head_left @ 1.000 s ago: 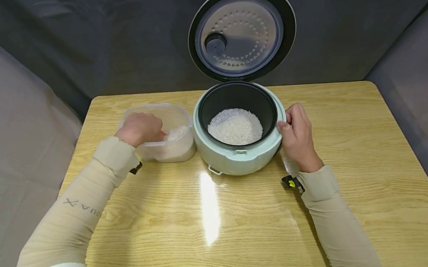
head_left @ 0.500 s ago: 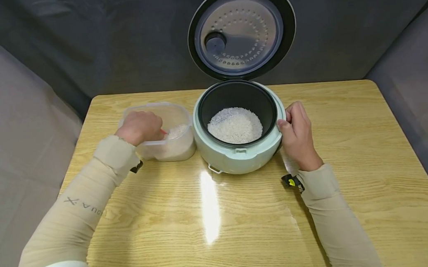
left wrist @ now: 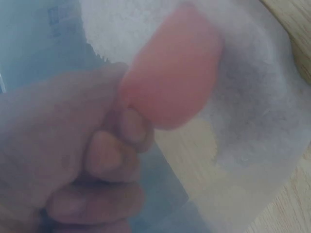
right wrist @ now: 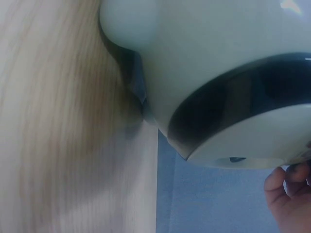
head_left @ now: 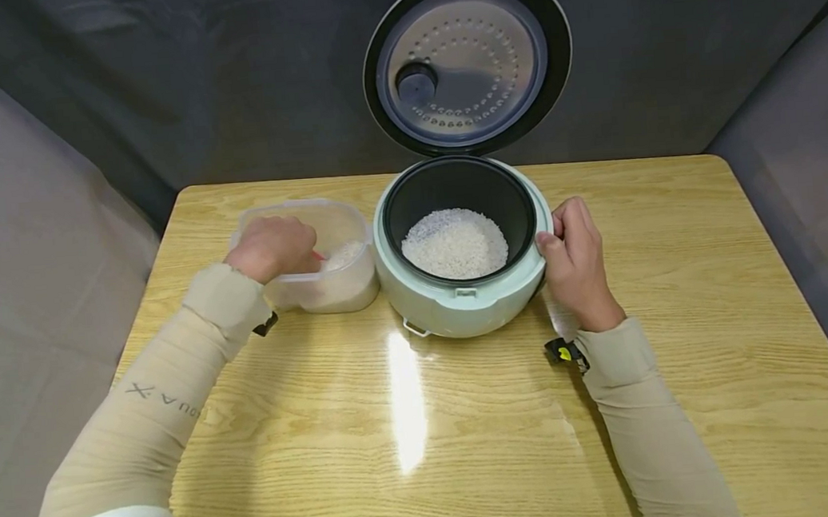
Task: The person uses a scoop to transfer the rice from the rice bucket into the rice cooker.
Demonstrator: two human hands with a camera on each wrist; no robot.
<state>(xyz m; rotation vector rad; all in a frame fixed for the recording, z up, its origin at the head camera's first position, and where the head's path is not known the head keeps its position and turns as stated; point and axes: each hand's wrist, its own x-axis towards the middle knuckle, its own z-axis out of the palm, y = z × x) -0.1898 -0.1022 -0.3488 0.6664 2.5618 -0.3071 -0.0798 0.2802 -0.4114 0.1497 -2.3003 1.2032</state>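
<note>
Currently, left hand (head_left: 276, 246) pinching red scoop (left wrist: 175, 70) inside clear rice tub (head_left: 340, 296), right hand (head_left: 579, 267) gripping open rice cooker (head_left: 454, 316)

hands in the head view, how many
2: the left hand, over the clear tub with a red scoop in its grip, and the right hand, gripping the rice cooker.

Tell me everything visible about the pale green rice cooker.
The round, glossy, pale green, plastic-looking rice cooker stands upright on the light wooden table, lid open and dotted metallic inside. White grains partly fill its black pot. The person's right hand grips its right side. A translucent plastic tub stands close at its left; whether they touch is unclear.
</note>
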